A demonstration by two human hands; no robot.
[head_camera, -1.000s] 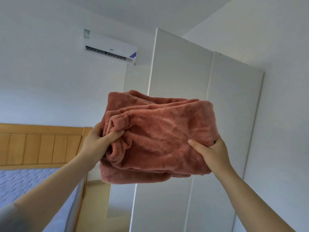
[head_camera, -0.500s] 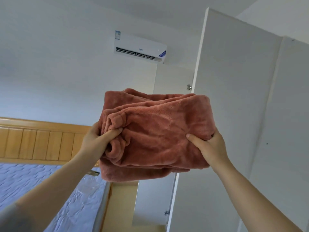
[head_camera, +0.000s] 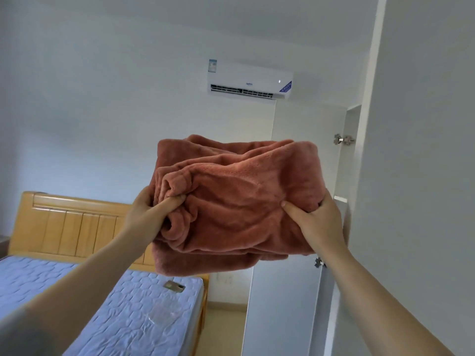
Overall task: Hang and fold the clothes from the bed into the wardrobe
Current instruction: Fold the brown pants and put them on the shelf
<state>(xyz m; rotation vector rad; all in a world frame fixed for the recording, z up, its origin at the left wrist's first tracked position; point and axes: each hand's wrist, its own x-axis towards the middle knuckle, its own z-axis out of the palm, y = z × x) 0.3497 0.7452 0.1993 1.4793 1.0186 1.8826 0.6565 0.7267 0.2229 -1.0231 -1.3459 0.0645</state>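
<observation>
Folded fleece (head_camera: pixel 244 201) hung gripped between left hand (head_camera: pixel 144 214) and right hand (head_camera: pixel 318 222) — stowing step, likely needing a lift into the wardrobe (head_camera: pixel 424 176) beside the right hand.

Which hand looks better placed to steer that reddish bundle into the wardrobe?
Probably the right hand: it grips the bundle nearest the wardrobe hinges; the left hand is on the bed side.
</observation>
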